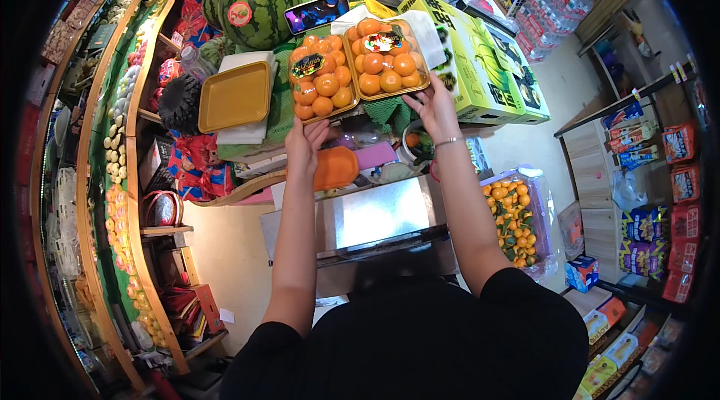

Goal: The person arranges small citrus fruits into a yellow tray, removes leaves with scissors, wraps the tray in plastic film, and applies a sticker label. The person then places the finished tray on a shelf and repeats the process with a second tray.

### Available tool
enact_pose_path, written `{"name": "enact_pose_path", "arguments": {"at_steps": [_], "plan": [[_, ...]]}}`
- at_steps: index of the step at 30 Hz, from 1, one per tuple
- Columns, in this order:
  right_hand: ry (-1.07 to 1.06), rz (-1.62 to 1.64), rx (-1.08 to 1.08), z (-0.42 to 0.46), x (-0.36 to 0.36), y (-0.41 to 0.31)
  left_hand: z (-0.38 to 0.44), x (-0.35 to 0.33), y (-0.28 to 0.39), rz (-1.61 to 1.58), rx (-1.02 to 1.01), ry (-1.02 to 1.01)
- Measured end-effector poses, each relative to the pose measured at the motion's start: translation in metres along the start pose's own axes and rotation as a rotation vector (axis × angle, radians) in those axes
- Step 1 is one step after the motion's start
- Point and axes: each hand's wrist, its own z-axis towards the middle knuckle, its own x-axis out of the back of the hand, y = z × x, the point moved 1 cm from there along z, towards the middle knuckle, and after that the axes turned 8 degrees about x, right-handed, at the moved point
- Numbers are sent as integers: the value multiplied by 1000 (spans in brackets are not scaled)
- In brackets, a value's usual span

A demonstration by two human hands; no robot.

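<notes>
Two film-wrapped trays of small orange citrus fruit lie side by side before me, each with a sticker on its wrap. My left hand (305,144) is at the lower edge of the left wrapped tray (322,78), fingers partly under it. At the lower right corner of the right wrapped tray (388,57) is my right hand (436,107), its fingers apart and some of them hidden by the tray. An empty golden tray (234,96) rests on white sheets (246,134) to the left. Behind the wrapped fruit a phone (316,13) leans with its screen lit.
Watermelons (261,6) stand at the back left. Green printed cartons (478,62) are at the right. Nearer me are a metal surface (377,214) and an orange plastic tray (336,168). A purple crate (543,214) of citrus stands low right; fruit shelves (143,175) line the left.
</notes>
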Motion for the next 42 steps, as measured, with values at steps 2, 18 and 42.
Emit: {"name": "enact_pose_path", "arguments": {"at_steps": [2,18,42], "plan": [[-8,8,11,-20,12,4,-7,2,4,58,-20,30],[-576,-1252,1035,3,-98,-79,-45,61,127,1560,-1283,537],[-1035,-1833,1177,228,-200,4,-13,95,157,1599,-1181,-31]]}}
